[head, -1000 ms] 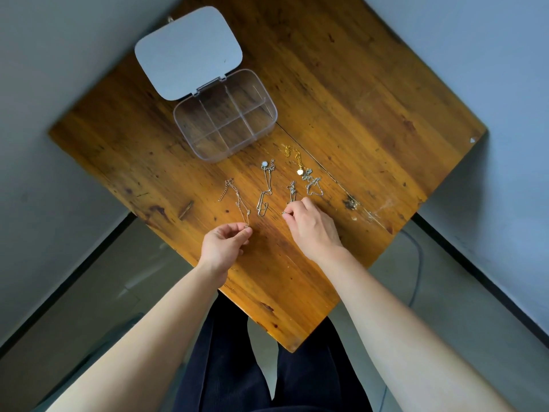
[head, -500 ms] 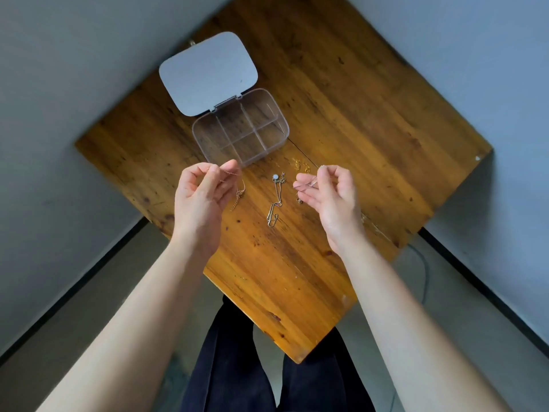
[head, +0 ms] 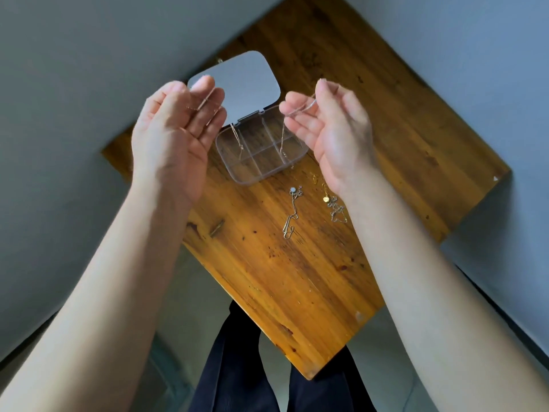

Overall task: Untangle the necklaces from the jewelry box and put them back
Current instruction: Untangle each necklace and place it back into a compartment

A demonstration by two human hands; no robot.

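I'm watching a thin chain (head: 300,110) hanging over the open box (head: 261,150), right hand (head: 332,129) pinching it at 1 o'clock, left hand (head: 178,129) pinching another chain (head: 205,104) at 11 o'clock, two necklaces (head: 292,212) lying at 5 o'clock on the table (head: 282,278).

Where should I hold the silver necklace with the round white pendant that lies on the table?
Pinch the silver necklace at its straight middle chain, coming from above with two fingers. It lies flat and stretched on the table, apart from the gold necklace, so nothing blocks it.

Two necklaces (head: 315,208) lie before the jewelry box (head: 261,150).
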